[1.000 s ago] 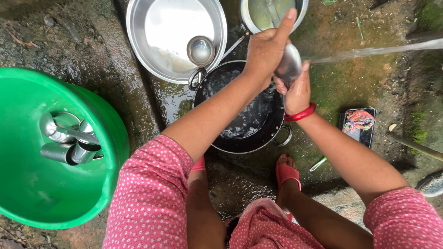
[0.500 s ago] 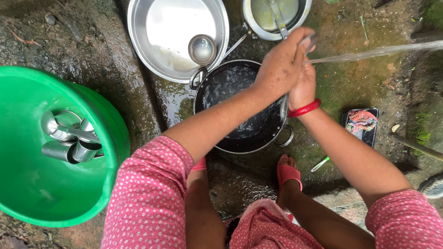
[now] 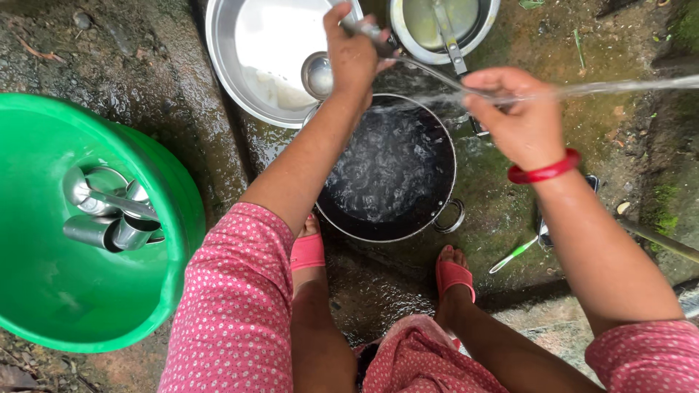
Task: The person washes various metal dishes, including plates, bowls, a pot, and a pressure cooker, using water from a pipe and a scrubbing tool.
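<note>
Wet stone ground (image 3: 131, 87), mossy on the right. Left hand (image 3: 353, 54) grips a small steel utensil (image 3: 375, 33) over the black pot (image 3: 393, 175) of water. Right hand (image 3: 520, 120), red bangle (image 3: 542, 172), curled under a water stream (image 3: 619, 86), holding nothing I can make out. Green tub (image 3: 44, 291) at left holds steel cups (image 3: 109, 215). Small flat packet (image 3: 542, 229) lies right of the pot, mostly hidden by the forearm.

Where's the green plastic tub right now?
In the head view, the green plastic tub sits at the person's far left, holding steel cups, beside the left knee.

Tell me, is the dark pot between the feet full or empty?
Partly full: the dark pot holds rippling water below its rim.
</note>
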